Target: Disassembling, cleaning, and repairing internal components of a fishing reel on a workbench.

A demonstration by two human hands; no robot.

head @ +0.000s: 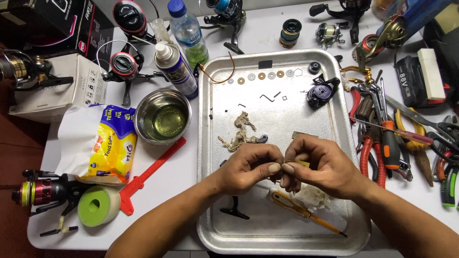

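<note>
small yellow part (302,164), seemingly between fingers (275,167)

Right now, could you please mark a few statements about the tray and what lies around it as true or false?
1. Both hands, left hand and right hand, meet over the metal tray. True.
2. The steel bowl sits inside the tray. False: it stands on the table, left of the tray.
3. A row of small washers lies along the tray's far edge. True.
4. The orange-handled screwdriver lies outside the tray. False: it lies in the tray, near the hands.
</note>
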